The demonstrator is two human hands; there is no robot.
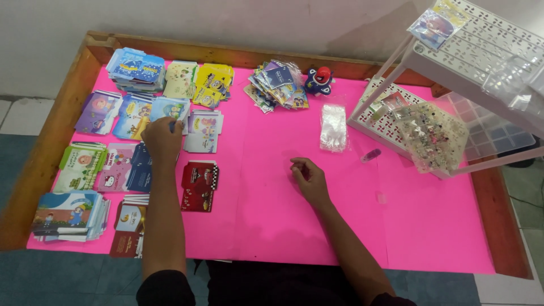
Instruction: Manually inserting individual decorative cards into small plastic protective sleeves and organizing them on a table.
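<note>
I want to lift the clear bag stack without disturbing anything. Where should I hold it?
Pinch the clear bag stack at its near short end, coming from the front. It lies flat and narrow on the pink sheet, lengthwise toward you, with open space near the right hand.

From my remote feed, I see two bare forearms, short black sleeves ending above the elbows, no rings or watch.

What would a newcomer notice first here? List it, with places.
The bright pink sheet covering the wooden table grabs the eye first. At its left lie stacks of colourful printed card packets, where the left hand touches a light blue one; the right hand rests mid-table. A white perforated rack stands at right.
</note>
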